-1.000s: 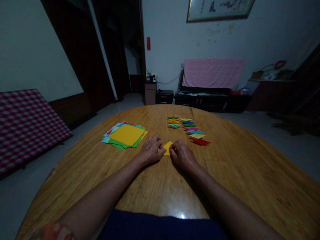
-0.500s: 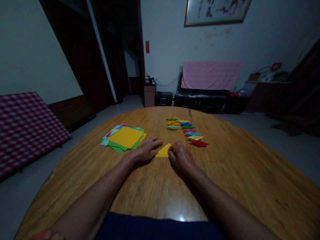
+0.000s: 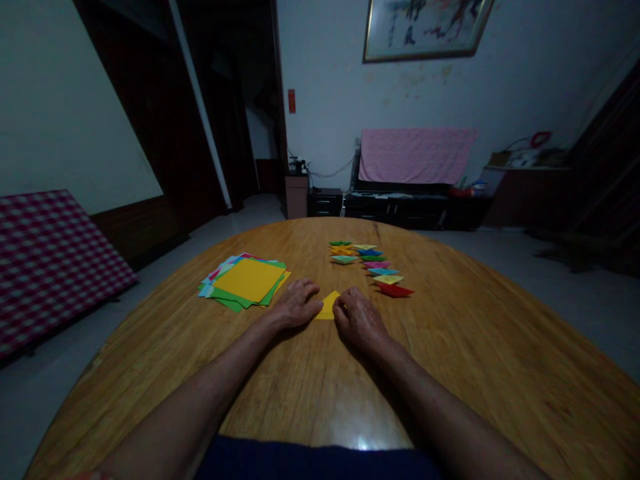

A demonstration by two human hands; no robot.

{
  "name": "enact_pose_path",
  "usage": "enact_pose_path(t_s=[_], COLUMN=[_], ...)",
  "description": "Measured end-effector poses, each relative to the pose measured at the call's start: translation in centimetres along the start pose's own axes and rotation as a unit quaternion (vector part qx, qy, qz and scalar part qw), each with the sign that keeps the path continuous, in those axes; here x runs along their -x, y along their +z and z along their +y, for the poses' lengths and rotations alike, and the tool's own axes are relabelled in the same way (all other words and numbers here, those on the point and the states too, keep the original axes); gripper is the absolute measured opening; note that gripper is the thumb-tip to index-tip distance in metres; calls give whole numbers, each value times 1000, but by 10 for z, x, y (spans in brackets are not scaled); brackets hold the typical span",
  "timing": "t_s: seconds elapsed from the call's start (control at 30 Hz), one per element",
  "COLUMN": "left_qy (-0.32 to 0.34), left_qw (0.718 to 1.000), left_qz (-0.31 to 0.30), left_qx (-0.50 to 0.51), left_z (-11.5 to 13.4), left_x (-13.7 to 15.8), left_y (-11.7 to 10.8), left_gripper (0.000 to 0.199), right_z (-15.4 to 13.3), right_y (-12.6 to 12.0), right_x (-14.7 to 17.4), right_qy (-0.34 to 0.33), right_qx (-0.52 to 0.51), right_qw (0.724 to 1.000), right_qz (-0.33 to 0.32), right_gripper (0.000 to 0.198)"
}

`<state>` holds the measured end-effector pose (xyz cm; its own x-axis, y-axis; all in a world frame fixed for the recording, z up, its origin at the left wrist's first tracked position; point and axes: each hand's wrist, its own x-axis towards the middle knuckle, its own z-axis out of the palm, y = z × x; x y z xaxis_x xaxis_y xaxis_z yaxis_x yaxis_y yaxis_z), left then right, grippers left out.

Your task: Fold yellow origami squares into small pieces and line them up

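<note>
A folded piece of yellow paper [image 3: 327, 308] lies on the table between my hands. It has a peaked top and a crease line along its near edge. My left hand [image 3: 299, 304] rests at its left side, fingers bent and thumb pressed on the paper's left end. At the right side, my right hand [image 3: 361, 317] is closed, with thumb and fingertips gripping the paper's right edge and hiding that corner. Beyond my right hand stand small folded paper boats in several colours, a red boat [image 3: 395, 291] being closest.
To the left of my left hand is a loose stack of coloured square sheets [image 3: 250, 280], yellow on top. The round wooden table [image 3: 460, 360] carries everything. Past its far edge are a low black cabinet [image 3: 375, 208] and a pink cloth [image 3: 417, 157].
My left hand has drawn its fingers in and moved its thumb onto the paper. A folded strip now shows along the paper's near edge. The whole view has shifted slightly.
</note>
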<state>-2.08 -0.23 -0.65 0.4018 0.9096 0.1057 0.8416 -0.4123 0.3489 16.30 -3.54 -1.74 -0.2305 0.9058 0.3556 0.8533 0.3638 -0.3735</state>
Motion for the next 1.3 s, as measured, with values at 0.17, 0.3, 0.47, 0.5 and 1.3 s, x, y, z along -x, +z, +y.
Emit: enact_pose_path(t_s=[0.17,0.3,0.47,0.5,1.3], left_qy=[0,5,11,12,17], left_qw=[999,999,999,999,997], left_qz=[28,22,18,18,70], left_qx=[-26,-26,-26,-26,-5], left_z=[2,2,1,1,15], left_x=[-2,-1,-1,-1,6], left_y=[14,12,10,10,16], left_gripper=[53,53,53,53,33], right_z=[0,4,10,10,1], right_y=[3,3,1,0,-15], right_x=[1,-3,-4,-3,9], right_qy=[3,9,2,0,71], right_qx=[-1,-23,-42,-32,59], right_qw=[1000,1000,999,999,996], right_qz=[13,4,10,16,17], right_gripper=[12,12,16,17,23])
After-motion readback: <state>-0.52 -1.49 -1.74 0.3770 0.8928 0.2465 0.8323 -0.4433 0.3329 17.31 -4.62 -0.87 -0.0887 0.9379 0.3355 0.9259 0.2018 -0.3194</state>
